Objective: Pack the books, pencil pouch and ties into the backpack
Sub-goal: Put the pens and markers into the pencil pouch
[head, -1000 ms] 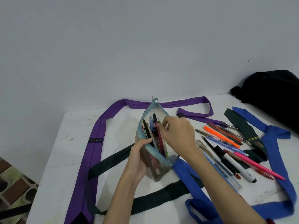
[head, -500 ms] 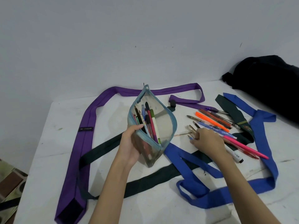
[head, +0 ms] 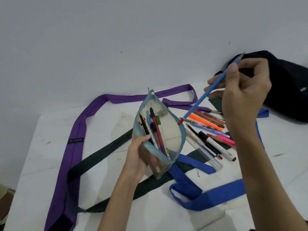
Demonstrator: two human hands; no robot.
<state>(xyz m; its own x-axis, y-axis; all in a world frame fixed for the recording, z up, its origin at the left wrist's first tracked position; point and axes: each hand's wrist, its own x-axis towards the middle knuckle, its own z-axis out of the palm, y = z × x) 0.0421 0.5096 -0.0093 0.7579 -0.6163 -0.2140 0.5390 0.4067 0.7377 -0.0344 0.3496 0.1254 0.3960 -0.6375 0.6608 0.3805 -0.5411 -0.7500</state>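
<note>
My left hand [head: 137, 157] grips a clear pencil pouch [head: 171, 134] with a light blue zip rim, held open and upright over the table, with several pens inside. My right hand [head: 241, 95] is raised to the right of it and pinches a blue pencil [head: 208, 92], whose red eraser end points down at the pouch's rim. A purple tie [head: 78, 130], a dark green tie [head: 100, 157] and a blue tie [head: 208, 197] lie spread on the white table [head: 50, 164]. The black backpack [head: 286, 90] lies at the far right, partly behind my right hand.
Loose pens, markers and a clear ruler [head: 205, 150] lie in a heap [head: 215, 130] right of the pouch. A grey wall rises directly behind the table. Tiled floor [head: 6, 199] shows past the table's left edge.
My right hand left the pouch, went down to the loose pens, and now has lifted a blue pencil up toward the pouch's mouth. The left hand keeps holding the pouch open.
</note>
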